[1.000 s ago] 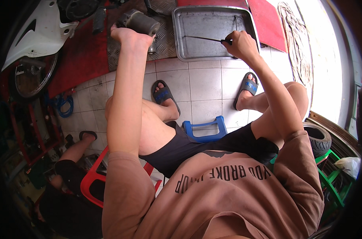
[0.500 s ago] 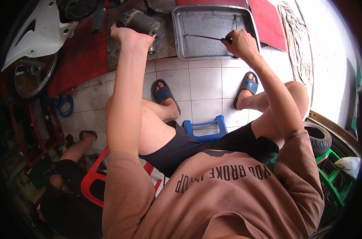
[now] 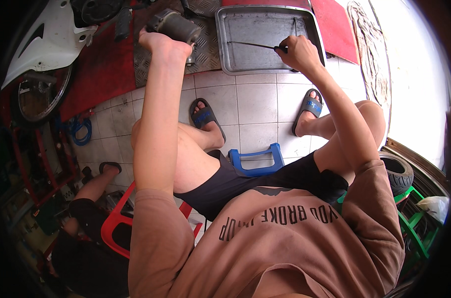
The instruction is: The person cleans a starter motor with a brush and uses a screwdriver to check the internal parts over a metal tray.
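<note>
My left hand [image 3: 165, 43] is wrapped against a dark metal cylinder [image 3: 179, 28], a motor-like part with a wider end at its left. Most of the fingers are hidden behind that part. Over the right side of a grey metal tray [image 3: 224, 65], my right hand [image 3: 301, 51] is closed round the black handle of a thin screwdriver [image 3: 255, 45]. Its long dark shaft points left across the tray, and the tip touches nothing that I can make out. Another slim dark tool [image 3: 294, 27] lies near the tray's right wall.
The tray and metal part are over a red platform [image 3: 99, 82] with a patterned metal plate [image 3: 142, 64]. At left are a white motorcycle fairing [image 3: 51, 37] and a wheel [image 3: 41, 97]. A blue stool [image 3: 257, 171], a red stool [image 3: 111, 226], a tyre [image 3: 398, 174] and another person's leg [image 3: 99, 187] are nearby.
My right hand and the screwdriver have shifted very slightly left and away over the tray. The left hand keeps its place on the metal cylinder.
</note>
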{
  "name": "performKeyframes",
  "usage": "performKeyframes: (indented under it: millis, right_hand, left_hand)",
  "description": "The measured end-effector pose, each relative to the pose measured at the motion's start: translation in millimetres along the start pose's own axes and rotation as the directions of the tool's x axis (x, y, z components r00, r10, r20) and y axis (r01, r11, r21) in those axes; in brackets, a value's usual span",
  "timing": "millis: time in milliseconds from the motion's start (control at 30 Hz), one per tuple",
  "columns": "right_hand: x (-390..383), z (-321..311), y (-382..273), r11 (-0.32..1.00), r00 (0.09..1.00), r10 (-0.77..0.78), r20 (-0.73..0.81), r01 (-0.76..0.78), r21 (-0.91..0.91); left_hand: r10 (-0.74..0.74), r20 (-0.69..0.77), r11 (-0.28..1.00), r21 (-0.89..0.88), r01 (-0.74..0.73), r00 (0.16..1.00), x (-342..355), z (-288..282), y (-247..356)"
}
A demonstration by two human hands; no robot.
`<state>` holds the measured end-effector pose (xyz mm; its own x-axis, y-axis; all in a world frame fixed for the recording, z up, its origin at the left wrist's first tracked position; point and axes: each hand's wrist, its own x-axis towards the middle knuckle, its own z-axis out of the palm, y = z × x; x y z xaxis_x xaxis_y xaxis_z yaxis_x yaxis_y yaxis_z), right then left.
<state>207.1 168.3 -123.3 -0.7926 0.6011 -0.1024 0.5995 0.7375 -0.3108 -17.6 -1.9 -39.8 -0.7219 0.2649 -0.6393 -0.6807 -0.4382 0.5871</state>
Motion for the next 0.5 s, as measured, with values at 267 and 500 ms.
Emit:
performKeyframes:
  millis: [267,500]
  right_hand:
    - [2.1,2.3,-0.9,1.0,1.0,-0.007,0.001,0.007,0.019]
    - [-0.4,-18.0,-3.8,0.998,0.998,0.062,0.019,-0.062,0.03]
  left_hand:
    - [-0.032,-0.007,0.999,0.011,0.033,0.999,3.6,-3.2,1.5]
    - [-0.069,-0.01,0.994,-0.082,0.068,0.998,2.7,-4.1,3.8]
